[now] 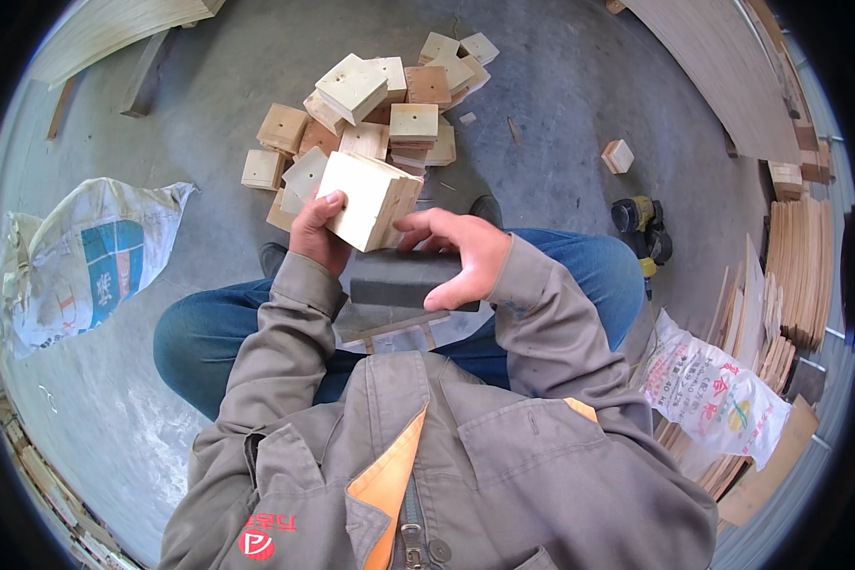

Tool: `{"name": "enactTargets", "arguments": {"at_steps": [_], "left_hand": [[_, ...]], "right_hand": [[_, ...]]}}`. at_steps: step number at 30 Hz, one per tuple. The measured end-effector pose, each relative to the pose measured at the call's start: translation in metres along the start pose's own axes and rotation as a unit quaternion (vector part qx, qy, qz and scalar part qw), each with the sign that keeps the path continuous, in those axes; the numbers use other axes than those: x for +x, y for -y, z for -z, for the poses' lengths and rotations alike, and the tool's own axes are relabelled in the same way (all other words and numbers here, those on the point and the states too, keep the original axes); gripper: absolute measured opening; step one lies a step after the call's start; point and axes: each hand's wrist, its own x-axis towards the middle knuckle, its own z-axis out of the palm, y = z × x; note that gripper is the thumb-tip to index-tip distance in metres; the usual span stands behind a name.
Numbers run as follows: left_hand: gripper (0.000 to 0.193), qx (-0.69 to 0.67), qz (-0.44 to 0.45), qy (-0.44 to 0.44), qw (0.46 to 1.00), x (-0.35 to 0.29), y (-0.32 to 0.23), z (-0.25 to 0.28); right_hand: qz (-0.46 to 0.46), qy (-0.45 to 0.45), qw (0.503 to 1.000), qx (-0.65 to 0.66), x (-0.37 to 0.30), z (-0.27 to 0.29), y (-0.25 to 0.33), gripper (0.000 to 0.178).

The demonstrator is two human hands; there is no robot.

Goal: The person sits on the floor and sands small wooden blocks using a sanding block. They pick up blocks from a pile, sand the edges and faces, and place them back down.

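Note:
My left hand (pixel 322 228) holds up a pale plywood block (pixel 370 195) with layered edges, its thumb on the broad face. Just to the right, my right hand (pixel 465 249) is curled over a dark grey rectangular block (pixel 404 281), thumb on the near edge. The fingertips of that hand come close to the plywood block's right side; whether they touch it I cannot tell. Beyond my hands lies a loose pile of similar wooden blocks (pixel 414 123), several with a small hole in the face.
A yellow and black cordless power tool (pixel 642 226) rests on the concrete floor by my right knee. One small block (pixel 617 157) lies apart beyond it. White woven sacks lie left (pixel 95 256) and right (pixel 717 385). Stacked wood strips (pixel 796 275) line the right side.

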Motion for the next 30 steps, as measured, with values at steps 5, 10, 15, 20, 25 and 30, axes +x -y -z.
{"name": "enactTargets", "arguments": {"at_steps": [5,10,15,20,25,30], "left_hand": [[0.067,-0.023,-0.016,0.004,1.000,0.001,-0.002,-0.004],[0.064,-0.043,0.003,-0.033,0.999,0.001,-0.004,-0.006],[0.069,-0.085,0.010,-0.080,0.993,0.000,-0.010,-0.004],[0.073,-0.144,0.046,-0.003,0.989,-0.005,-0.010,-0.012],[0.077,-0.110,0.018,-0.055,0.992,-0.005,-0.003,-0.017],[0.079,-0.107,-0.009,-0.099,0.989,-0.003,-0.005,-0.014]], "right_hand": [[-0.014,-0.016,1.000,0.001,-0.010,0.009,0.009,0.104],[0.001,0.012,0.998,-0.056,-0.013,0.016,0.002,0.100],[-0.027,-0.057,0.998,-0.015,-0.020,0.026,0.000,0.086],[-0.098,-0.239,0.966,0.026,-0.003,0.020,-0.029,0.063],[-0.093,-0.291,0.951,-0.050,0.031,-0.023,-0.060,0.062],[-0.093,-0.261,0.958,-0.076,0.040,-0.045,-0.057,0.066]]}}
